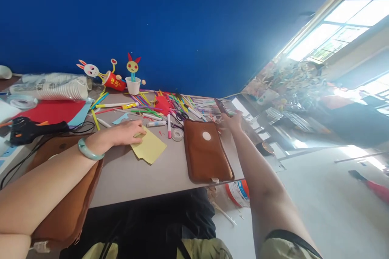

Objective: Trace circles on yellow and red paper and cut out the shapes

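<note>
My left hand has its fingers closed on the upper left edge of a yellow paper, which has a notch cut in its lower edge. Out to the right, my right hand is wrapped round a dark, elongated object that I cannot make out clearly. A brown padded pouch with a white oval spot lies between the hands, nearer the right one. Scissors, a tape roll and a pink-and-white marker are beside the pouch's upper left corner.
Colourful sticks are scattered along the blue wall. Two cup figures, one red and one white, stand behind. At left are stacked paper cups, a glue gun and another brown pouch.
</note>
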`<state>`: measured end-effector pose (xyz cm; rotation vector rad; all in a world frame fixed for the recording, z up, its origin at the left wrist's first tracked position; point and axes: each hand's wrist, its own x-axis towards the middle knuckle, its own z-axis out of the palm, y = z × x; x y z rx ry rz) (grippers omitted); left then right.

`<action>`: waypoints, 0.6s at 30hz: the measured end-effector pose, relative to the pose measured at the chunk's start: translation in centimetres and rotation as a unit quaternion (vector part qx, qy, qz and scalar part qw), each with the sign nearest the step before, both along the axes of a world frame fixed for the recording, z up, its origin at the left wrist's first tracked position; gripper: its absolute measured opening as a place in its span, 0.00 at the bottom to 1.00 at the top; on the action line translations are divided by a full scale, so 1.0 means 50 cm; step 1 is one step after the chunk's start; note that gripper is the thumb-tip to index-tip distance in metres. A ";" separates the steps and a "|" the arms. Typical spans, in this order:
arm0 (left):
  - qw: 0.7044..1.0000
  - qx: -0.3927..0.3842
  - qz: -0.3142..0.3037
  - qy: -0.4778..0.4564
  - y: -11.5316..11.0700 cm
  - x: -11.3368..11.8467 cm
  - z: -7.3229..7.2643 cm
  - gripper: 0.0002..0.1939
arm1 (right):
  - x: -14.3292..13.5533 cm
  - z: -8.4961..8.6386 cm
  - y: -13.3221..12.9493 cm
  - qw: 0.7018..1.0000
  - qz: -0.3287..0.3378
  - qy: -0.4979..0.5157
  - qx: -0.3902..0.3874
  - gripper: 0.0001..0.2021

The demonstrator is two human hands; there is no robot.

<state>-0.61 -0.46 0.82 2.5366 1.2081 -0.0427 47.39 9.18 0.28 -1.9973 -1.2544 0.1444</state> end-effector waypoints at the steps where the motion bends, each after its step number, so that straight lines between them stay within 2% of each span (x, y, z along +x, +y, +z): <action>1: 1.000 0.000 0.003 0.007 -0.003 0.002 0.003 0.12 | 0.004 -0.004 0.015 1.000 -0.009 -0.005 -0.006 0.39; 5: 1.000 0.003 -0.010 0.008 -0.010 0.009 0.010 0.10 | 0.014 -0.022 0.051 0.999 -0.012 -0.027 -0.033 0.42; 9: 0.999 0.010 -0.051 0.001 -0.014 0.016 0.010 0.10 | 0.022 -0.036 0.058 0.996 0.004 -0.053 -0.065 0.44; 12: 0.997 0.023 -0.076 0.003 -0.018 0.022 0.008 0.09 | 0.018 -0.033 0.057 0.993 0.007 -0.072 -0.089 0.46; 15: 0.997 0.025 -0.076 -0.005 -0.024 0.026 0.005 0.11 | -0.020 -0.010 0.056 0.991 -0.006 -0.095 -0.098 0.47; 17: 0.997 0.019 -0.070 -0.007 -0.027 0.028 0.004 0.14 | -0.076 0.012 0.045 0.989 0.010 -0.119 -0.087 0.43; 18: 0.998 0.015 -0.067 -0.006 -0.029 0.028 0.004 0.16 | -0.114 0.023 0.033 0.987 0.039 -0.138 -0.077 0.39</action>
